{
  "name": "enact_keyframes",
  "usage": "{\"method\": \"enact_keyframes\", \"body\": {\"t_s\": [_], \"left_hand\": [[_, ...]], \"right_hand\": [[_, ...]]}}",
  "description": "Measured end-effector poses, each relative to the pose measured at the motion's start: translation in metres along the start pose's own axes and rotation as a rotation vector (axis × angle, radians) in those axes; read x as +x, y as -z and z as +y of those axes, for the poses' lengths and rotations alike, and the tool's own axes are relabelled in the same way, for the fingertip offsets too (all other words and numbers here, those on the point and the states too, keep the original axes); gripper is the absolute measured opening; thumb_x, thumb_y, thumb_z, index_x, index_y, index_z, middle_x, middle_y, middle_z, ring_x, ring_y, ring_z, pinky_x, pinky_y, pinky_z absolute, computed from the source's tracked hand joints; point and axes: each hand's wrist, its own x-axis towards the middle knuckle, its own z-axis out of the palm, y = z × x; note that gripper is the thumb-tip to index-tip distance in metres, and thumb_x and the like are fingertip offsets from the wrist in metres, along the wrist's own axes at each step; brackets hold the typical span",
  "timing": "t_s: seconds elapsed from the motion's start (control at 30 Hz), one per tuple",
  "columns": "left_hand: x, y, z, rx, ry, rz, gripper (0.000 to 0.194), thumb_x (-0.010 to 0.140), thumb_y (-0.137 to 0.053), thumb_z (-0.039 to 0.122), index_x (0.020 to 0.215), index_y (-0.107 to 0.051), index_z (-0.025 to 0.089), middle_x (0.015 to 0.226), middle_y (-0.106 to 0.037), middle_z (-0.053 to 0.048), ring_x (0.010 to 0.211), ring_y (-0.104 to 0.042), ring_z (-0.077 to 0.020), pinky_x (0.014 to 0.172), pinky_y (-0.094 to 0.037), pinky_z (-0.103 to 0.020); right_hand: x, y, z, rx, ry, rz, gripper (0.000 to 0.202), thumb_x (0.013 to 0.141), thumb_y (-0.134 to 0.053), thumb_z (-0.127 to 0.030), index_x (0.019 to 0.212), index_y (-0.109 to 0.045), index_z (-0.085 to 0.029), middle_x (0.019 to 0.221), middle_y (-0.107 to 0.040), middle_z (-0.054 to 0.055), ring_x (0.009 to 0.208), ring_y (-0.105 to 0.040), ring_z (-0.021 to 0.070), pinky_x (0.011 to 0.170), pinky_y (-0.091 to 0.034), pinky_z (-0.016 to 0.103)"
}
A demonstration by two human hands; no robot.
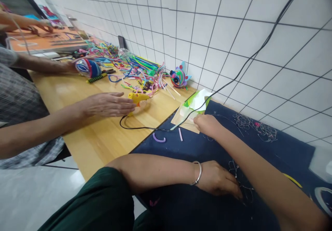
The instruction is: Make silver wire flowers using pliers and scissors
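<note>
My left hand [218, 179], with a silver bangle [198, 173] at the wrist, rests palm down on the dark blue cloth [181, 200]. Its fingers stretch out beside thin tangled wire [247, 188]. Farther up, my right hand [206, 124] reaches across with its fingers curled at the edge of a beige paper sheet [188, 126]. What those fingers hold is hidden. A green packet [206, 103] and white paper [198, 99] lie just beyond. To the left, a purple curved piece [159, 138] and a short pink stick [180, 134] sit on the cloth.
Another person's hand [111, 104] is beside a yellow glue gun [135, 99] on the wooden table [103, 137]. Colourful pipe cleaners [145, 75] and a decorated ball [178, 77] stand by the tiled wall. A black cable [246, 63] hangs across. More wire [255, 127] lies right.
</note>
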Motion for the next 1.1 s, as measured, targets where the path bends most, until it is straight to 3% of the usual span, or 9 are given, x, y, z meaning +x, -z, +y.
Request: {"method": "enact_keyframes", "body": {"t_s": [0.1, 0.2, 0.33, 0.43, 0.5, 0.57, 0.73, 1.1], "left_hand": [[0.0, 0.0, 0.0, -0.033, 0.015, 0.003, 0.024, 0.08, -0.049, 0.023, 0.101, -0.06, 0.029, 0.107, -0.062, 0.001, 0.096, -0.059, -0.0125, 0.078, -0.044, -0.015], [0.001, 0.001, 0.0, -0.142, 0.076, 0.038, 0.024, 0.079, -0.051, 0.02, 0.1, -0.062, 0.028, 0.106, -0.063, 0.001, 0.097, -0.059, -0.0128, 0.082, -0.044, -0.016], [0.006, 0.004, -0.001, -0.413, 0.276, 0.269, 0.019, 0.079, -0.053, 0.024, 0.092, -0.065, 0.019, 0.095, -0.066, -0.004, 0.094, -0.059, -0.0147, 0.087, -0.044, -0.023], [0.012, 0.006, 0.0, -0.673, 0.439, 0.47, 0.019, 0.076, -0.058, 0.03, 0.081, -0.065, 0.014, 0.086, -0.066, -0.007, 0.085, -0.061, -0.0161, 0.083, -0.047, -0.027], [0.015, 0.006, 0.003, -0.878, 0.537, 0.524, 0.022, 0.073, -0.06, 0.032, 0.078, -0.063, 0.011, 0.081, -0.065, -0.007, 0.076, -0.063, -0.0159, 0.075, -0.049, -0.029], [0.018, 0.005, 0.008, -1.01, 0.621, 0.517, 0.025, 0.071, -0.063, 0.033, 0.079, -0.062, 0.01, 0.076, -0.065, -0.007, 0.071, -0.063, -0.0155, 0.069, -0.05, -0.028], [0.027, 0.001, 0.019, -1.042, 0.684, 0.465, 0.025, 0.07, -0.064, 0.033, 0.075, -0.06, 0.009, 0.069, -0.064, -0.006, 0.063, -0.06, -0.0122, 0.064, -0.047, -0.025], [0.06, -0.02, 0.032, -1.072, 0.756, 0.303, 0.022, 0.072, -0.064, 0.028, 0.078, -0.062, 0.007, 0.064, -0.063, -0.005, 0.058, -0.06, -0.0116, 0.058, -0.045, -0.023]], "right_hand": [[-0.013, 0.0, 0.009, 0.02, -0.05, 0.062, 0.025, 0.086, -0.038, -0.025, 0.091, -0.061, -0.015, 0.093, -0.061, 0.011, 0.087, -0.057, 0.0195, 0.071, -0.039, 0.027], [-0.051, -0.003, 0.027, 0.04, -0.113, 0.107, 0.025, 0.086, -0.038, -0.027, 0.092, -0.061, -0.019, 0.091, -0.061, 0.007, 0.084, -0.056, 0.0173, 0.07, -0.038, 0.026], [-0.123, -0.015, 0.041, 0.221, -0.171, 0.213, 0.02, 0.083, -0.043, -0.028, 0.089, -0.062, -0.024, 0.085, -0.062, 0.002, 0.078, -0.057, 0.0148, 0.069, -0.04, 0.026], [-0.168, -0.024, 0.033, 0.394, -0.265, 0.287, 0.018, 0.081, -0.046, -0.031, 0.087, -0.062, -0.026, 0.084, -0.063, 0.0, 0.077, -0.058, 0.015, 0.068, -0.042, 0.026], [-0.191, -0.026, 0.019, 0.522, -0.33, 0.333, 0.019, 0.081, -0.046, -0.032, 0.085, -0.063, -0.027, 0.083, -0.064, 0.0, 0.076, -0.058, 0.0149, 0.067, -0.043, 0.026], [-0.206, -0.025, 0.003, 0.649, -0.364, 0.383, 0.02, 0.081, -0.046, -0.031, 0.085, -0.064, -0.026, 0.083, -0.064, 0.0, 0.077, -0.058, 0.0144, 0.068, -0.044, 0.025], [-0.226, -0.019, -0.018, 0.915, -0.443, 0.516, 0.022, 0.08, -0.046, -0.032, 0.089, -0.064, -0.023, 0.086, -0.063, 0.001, 0.077, -0.058, 0.0133, 0.068, -0.045, 0.025], [-0.252, -0.04, -0.007, 1.324, -0.51, 0.586, 0.016, 0.076, -0.053, -0.034, 0.074, -0.056, -0.018, 0.07, -0.057, -0.001, 0.06, -0.056, 0.0104, 0.055, -0.046, 0.022]]}}
